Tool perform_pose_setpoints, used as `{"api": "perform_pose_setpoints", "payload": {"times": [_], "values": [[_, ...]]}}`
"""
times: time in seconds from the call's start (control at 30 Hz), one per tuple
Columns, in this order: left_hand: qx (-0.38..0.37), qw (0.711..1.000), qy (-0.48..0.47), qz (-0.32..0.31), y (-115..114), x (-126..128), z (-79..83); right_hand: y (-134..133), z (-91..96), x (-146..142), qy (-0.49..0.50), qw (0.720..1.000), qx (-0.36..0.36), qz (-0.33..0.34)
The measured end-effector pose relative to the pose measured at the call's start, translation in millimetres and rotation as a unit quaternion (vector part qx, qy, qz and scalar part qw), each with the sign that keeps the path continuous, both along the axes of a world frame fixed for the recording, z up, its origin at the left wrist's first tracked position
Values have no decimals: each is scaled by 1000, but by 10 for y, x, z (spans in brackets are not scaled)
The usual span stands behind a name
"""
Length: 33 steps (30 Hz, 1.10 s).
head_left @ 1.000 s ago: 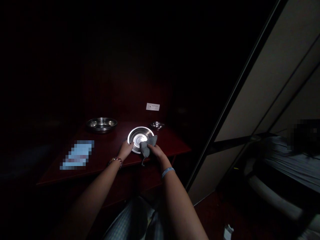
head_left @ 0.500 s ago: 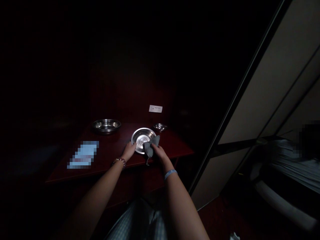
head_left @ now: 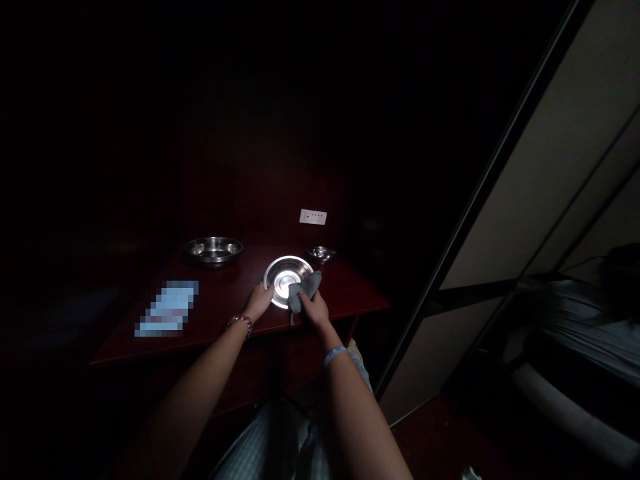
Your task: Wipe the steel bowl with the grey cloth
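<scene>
A shiny round steel bowl point(head_left: 287, 272) is tilted toward me over the front part of the dark red table point(head_left: 220, 297). Gripping its left rim is my left hand point(head_left: 259, 301), thumb on the inside. My right hand point(head_left: 315, 309) is closed on a grey cloth point(head_left: 303, 291), which lies against the bowl's lower right rim and hangs partly below it. Farther back on the right, close to the held bowl, stands a small metal dish point(head_left: 321, 254). A wider steel basin point(head_left: 213, 251) rests at the back left of the table.
On the table's left is a pale blue, blurred-out flat item point(head_left: 167, 310). A white power socket point(head_left: 313, 217) is on the back wall. To the right stands a light panel point(head_left: 545, 173) with a dark frame; beyond it, another person's clothing point(head_left: 585, 320) shows.
My right hand and the cloth have shifted slightly along the bowl's right side, and the wrist is bent differently. The left hand keeps its hold on the rim.
</scene>
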State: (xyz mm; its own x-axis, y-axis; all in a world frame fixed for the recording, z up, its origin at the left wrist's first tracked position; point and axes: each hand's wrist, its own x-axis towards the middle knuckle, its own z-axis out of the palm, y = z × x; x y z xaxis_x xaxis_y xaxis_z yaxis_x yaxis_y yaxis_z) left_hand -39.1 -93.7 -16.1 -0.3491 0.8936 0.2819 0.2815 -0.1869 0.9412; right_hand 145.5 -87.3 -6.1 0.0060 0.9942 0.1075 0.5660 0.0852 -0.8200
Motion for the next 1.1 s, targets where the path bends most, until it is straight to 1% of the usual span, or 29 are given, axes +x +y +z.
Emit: {"api": "perform_pose_setpoints", "payload": {"times": [0.17, 0.27, 0.37, 0.53, 0.63, 0.77, 0.9, 1.1], "values": [[-19, 1000, -6, -7, -21, 6, 32, -78, 103, 4, -20, 1000, -19, 2], [-24, 1000, -7, -9, -36, 16, 48, -119, 154, -15, -43, 999, -18, -23], [-13, 1000, -12, -9, -59, 26, 66, -161, 186, -59, -58, 997, -7, -47], [-27, 1000, -11, 10, -90, 30, 112, -198, 208, -124, -66, 995, 6, -68], [-31, 999, -8, 16, -96, 30, 133, -196, 204, -115, -55, 997, -1, -56], [-11, 1000, -7, -1, -97, 40, 127, -186, 188, -73, -47, 998, -15, -35], [1, 1000, -10, 0, -86, 48, 100, -187, 173, -61, -58, 998, -19, -31], [-5, 1000, 3, -5, -70, 44, 91, -198, 167, -91, -68, 997, -16, -35]]}}
